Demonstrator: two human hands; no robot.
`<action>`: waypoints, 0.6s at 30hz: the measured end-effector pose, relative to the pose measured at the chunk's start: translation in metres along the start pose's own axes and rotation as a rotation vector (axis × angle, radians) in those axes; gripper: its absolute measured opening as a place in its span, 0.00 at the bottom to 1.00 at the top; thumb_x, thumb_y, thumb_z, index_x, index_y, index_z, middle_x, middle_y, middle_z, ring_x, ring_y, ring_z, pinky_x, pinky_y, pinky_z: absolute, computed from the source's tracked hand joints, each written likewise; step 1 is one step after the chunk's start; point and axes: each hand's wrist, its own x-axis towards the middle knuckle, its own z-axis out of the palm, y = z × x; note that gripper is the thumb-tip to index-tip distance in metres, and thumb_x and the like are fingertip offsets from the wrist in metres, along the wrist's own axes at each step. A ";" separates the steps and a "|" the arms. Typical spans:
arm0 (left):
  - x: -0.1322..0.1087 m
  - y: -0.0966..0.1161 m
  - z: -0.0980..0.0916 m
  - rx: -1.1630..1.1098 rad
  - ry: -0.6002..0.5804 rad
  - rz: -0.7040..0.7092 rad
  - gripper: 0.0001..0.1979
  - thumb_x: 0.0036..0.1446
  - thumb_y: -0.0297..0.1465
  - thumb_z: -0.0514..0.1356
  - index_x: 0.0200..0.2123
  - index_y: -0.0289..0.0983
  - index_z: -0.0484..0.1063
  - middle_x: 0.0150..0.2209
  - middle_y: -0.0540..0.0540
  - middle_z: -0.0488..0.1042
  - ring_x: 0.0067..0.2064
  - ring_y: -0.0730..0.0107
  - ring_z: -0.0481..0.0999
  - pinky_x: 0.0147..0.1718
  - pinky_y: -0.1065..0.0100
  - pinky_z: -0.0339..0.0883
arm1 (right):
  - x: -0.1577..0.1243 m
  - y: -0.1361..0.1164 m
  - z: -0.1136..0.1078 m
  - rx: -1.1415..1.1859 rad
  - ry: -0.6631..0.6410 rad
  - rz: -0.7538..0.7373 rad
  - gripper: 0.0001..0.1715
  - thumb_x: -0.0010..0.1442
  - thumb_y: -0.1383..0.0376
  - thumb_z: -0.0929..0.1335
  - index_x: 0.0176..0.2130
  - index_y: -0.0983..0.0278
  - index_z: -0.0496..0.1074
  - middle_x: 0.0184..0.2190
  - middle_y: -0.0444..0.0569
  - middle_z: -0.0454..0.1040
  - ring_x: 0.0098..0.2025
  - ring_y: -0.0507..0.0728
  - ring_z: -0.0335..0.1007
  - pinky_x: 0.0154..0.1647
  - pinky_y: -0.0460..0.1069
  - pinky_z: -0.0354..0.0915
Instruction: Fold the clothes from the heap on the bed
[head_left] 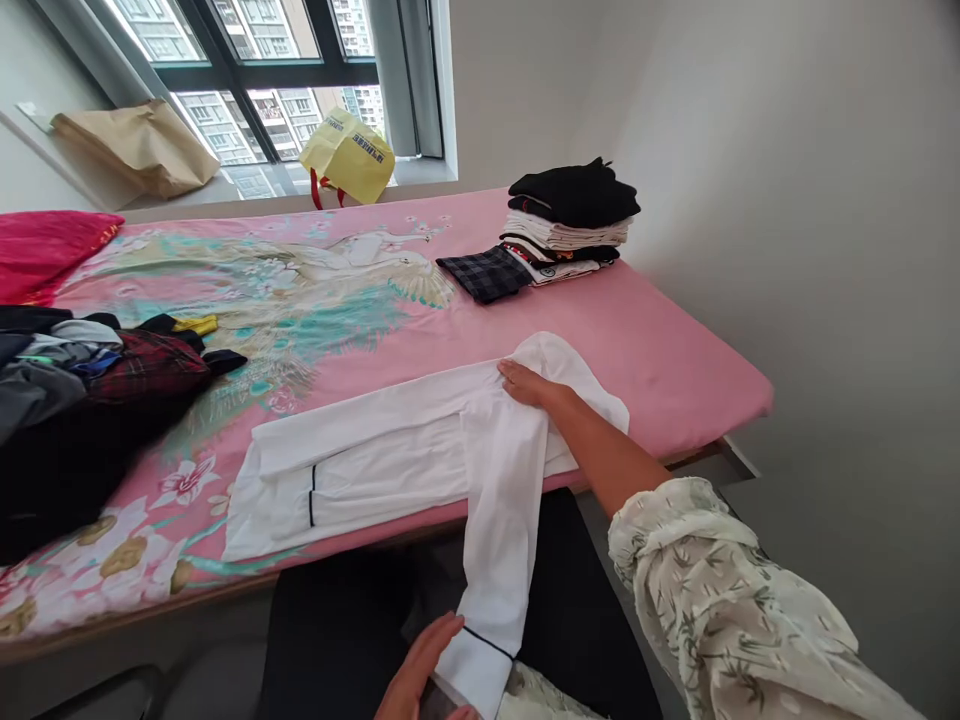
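A white long-sleeved top [375,455] with thin black trim lies folded lengthwise along the front edge of the bed; its right end looks like a rounded hood. One sleeve [502,510] hangs over the edge towards me, with a black line near its cuff. My right hand [525,384] rests on the top at the shoulder, where the sleeve begins, fingers pointing left and laid on the cloth. Beside the cuff, at the bottom of the view, is my left hand [420,668], its thumb and fingers apart. The lower part of that hand is cut off.
Folded clothes stand in a pile [574,225] at the bed's back right, a dark checked piece [487,272] beside it. Loose clothes [97,400] are heaped on the left. A yellow bag [349,155] and a brown paper bag [142,145] sit by the window.
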 end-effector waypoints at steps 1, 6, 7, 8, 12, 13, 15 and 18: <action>-0.002 -0.003 0.005 -0.035 -0.003 -0.017 0.33 0.48 0.52 0.58 0.56 0.44 0.66 0.62 0.42 0.59 0.62 0.50 0.58 0.56 0.59 0.59 | 0.001 0.002 0.001 -0.007 -0.003 0.002 0.33 0.63 0.61 0.59 0.64 0.65 0.50 0.67 0.47 0.42 0.68 0.55 0.33 0.67 0.51 0.33; 0.004 0.008 0.016 0.016 0.090 -0.073 0.16 0.54 0.42 0.55 0.28 0.36 0.75 0.32 0.43 0.75 0.36 0.64 0.73 0.39 0.67 0.67 | 0.000 0.004 0.004 -0.050 -0.004 0.012 0.32 0.63 0.61 0.58 0.64 0.66 0.49 0.67 0.48 0.40 0.68 0.55 0.32 0.67 0.51 0.33; 0.005 0.010 0.017 0.051 0.115 -0.112 0.13 0.52 0.38 0.56 0.30 0.35 0.75 0.30 0.45 0.73 0.34 0.66 0.71 0.36 0.68 0.66 | -0.001 0.003 0.005 -0.058 -0.002 0.016 0.33 0.63 0.62 0.58 0.64 0.67 0.48 0.67 0.49 0.39 0.68 0.55 0.32 0.67 0.52 0.33; 0.005 0.010 0.018 0.083 0.125 -0.143 0.13 0.49 0.35 0.57 0.35 0.36 0.75 0.32 0.45 0.73 0.33 0.67 0.71 0.35 0.68 0.66 | -0.002 0.002 0.006 -0.066 0.000 0.020 0.33 0.63 0.62 0.58 0.64 0.67 0.48 0.67 0.49 0.39 0.68 0.56 0.31 0.67 0.52 0.34; 0.000 0.005 0.022 0.088 0.053 -0.130 0.42 0.42 0.29 0.59 0.63 0.43 0.53 0.54 0.41 0.66 0.43 0.63 0.71 0.40 0.68 0.66 | -0.009 -0.004 0.009 -0.101 0.009 0.029 0.33 0.63 0.62 0.57 0.65 0.67 0.46 0.67 0.48 0.38 0.68 0.57 0.30 0.68 0.53 0.33; -0.002 0.003 0.023 0.064 0.012 -0.104 0.45 0.42 0.29 0.58 0.65 0.44 0.47 0.57 0.41 0.63 0.46 0.62 0.70 0.42 0.67 0.65 | -0.010 -0.005 0.009 -0.109 0.012 0.027 0.33 0.63 0.63 0.57 0.65 0.67 0.46 0.67 0.48 0.38 0.68 0.57 0.30 0.68 0.53 0.33; -0.004 0.002 0.026 0.030 -0.058 -0.032 0.46 0.44 0.27 0.57 0.66 0.45 0.40 0.57 0.43 0.64 0.48 0.63 0.69 0.45 0.68 0.64 | -0.011 -0.007 0.010 -0.123 0.016 0.023 0.33 0.63 0.63 0.56 0.65 0.67 0.46 0.67 0.47 0.38 0.68 0.57 0.30 0.68 0.53 0.33; -0.007 0.004 0.029 0.011 -0.072 0.052 0.45 0.46 0.27 0.58 0.66 0.47 0.41 0.53 0.45 0.68 0.42 0.67 0.70 0.42 0.69 0.65 | -0.011 -0.008 0.011 -0.136 0.019 0.023 0.33 0.62 0.64 0.56 0.65 0.69 0.46 0.67 0.49 0.38 0.68 0.56 0.31 0.68 0.52 0.33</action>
